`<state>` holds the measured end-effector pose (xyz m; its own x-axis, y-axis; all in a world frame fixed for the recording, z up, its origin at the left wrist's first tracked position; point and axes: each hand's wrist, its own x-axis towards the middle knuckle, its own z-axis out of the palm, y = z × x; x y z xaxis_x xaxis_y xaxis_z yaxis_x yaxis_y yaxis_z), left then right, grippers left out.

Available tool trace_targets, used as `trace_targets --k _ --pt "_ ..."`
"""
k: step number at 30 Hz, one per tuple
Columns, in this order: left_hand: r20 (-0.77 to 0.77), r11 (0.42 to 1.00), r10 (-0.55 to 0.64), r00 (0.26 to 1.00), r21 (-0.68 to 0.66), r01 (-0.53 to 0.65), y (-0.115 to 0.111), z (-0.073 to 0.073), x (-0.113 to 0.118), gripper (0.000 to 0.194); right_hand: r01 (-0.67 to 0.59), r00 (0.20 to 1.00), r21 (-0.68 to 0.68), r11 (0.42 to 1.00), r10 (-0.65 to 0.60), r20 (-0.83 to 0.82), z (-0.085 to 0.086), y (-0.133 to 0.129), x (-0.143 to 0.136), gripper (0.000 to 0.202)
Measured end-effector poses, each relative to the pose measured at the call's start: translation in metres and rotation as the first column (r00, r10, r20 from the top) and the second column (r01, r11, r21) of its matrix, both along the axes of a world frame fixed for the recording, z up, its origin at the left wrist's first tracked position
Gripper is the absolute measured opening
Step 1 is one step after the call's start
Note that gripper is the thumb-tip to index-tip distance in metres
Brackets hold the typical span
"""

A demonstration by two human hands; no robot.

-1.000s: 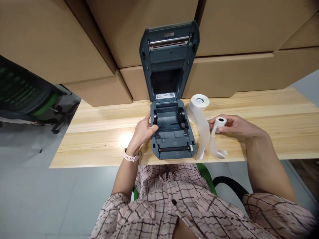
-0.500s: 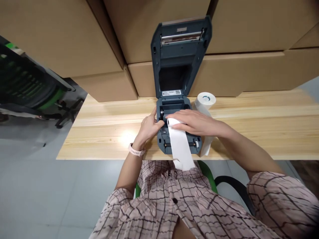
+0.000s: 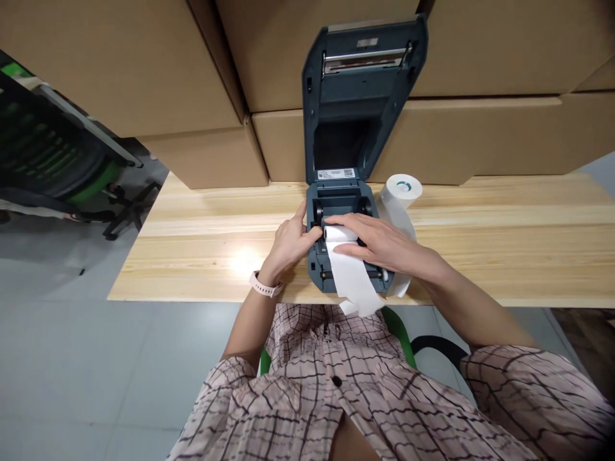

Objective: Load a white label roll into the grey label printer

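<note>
A dark grey label printer [image 3: 314, 259] stands on the table with its lid [image 3: 331, 96] tipped up and back. My left hand [image 3: 291, 243] grips the printer's left side, its thumb over the rim near the roll. My right hand [image 3: 379, 240] closes over a small white paper roll [image 3: 340, 234] in the printer's bay, thumb pressed on the unrolled paper. From the roll a paper strip [image 3: 358, 282] runs over the printer's front and past the table edge, with a torn end. Part of the roll is hidden under my right fingers.
A larger white paper roll [image 3: 401, 187] stands right of the printer, its loose strip trailing toward the front edge. Cardboard boxes [image 3: 202, 157] line the back of the wooden table [image 3: 480, 237]. An office chair [image 3: 62, 141] is on the floor at left.
The small roll and my right hand have shifted slightly within the bay, and the roll lies more level. My left hand keeps its grip on the printer. The view has moved slightly.
</note>
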<state>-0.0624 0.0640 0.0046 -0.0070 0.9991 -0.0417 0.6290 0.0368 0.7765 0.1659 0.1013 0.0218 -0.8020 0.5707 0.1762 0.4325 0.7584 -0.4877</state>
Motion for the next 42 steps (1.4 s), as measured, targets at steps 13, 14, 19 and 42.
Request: trace_targets --k 13,14,19,42 --pt "-0.016 1.0 0.001 1.0 -0.024 -0.001 -0.001 0.003 0.002 0.073 -0.01 0.991 0.35 0.937 0.056 -0.121 -0.001 -0.03 0.012 0.021" --pt "-0.02 1.0 0.0 1.0 -0.025 -0.001 -0.001 0.003 0.002 0.073 -0.004 0.992 0.388 0.922 0.054 -0.118 -0.002 -0.037 0.013 0.021" --pt "-0.029 1.0 -0.013 0.999 -0.009 0.013 0.0 0.001 0.0 0.07 0.064 0.996 0.502 0.863 -0.026 -0.082 -0.004 -0.072 0.018 0.024" --pt "0.042 0.997 -0.071 0.997 -0.003 0.072 -0.005 -0.006 -0.01 0.094 0.137 0.99 0.553 0.822 -0.097 -0.101 -0.005 -0.086 0.013 0.017"
